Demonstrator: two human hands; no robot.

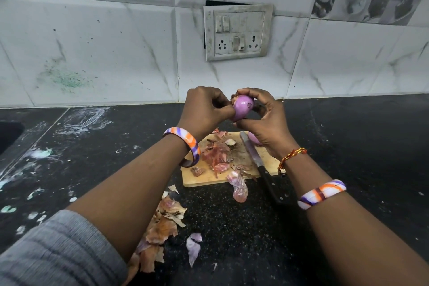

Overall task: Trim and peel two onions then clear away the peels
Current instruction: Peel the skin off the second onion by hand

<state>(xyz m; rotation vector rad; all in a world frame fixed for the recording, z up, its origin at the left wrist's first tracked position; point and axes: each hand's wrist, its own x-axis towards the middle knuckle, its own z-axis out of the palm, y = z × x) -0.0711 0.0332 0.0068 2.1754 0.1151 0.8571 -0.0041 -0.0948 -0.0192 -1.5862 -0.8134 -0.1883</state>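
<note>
peels [166, 223] on counter | both hands' fingers clamped on 1 onion [242, 107] | left hand [204, 111] | right hand [267, 123]

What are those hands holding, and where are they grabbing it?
Both hands hold one peeled purple onion above the cutting board. The right hand cups its right side; the left hand pinches its left edge, where skin remains.

Knife [260, 165] and peels [217, 155] across the board [199, 181]; bare counter [362, 137] rightward.
</note>
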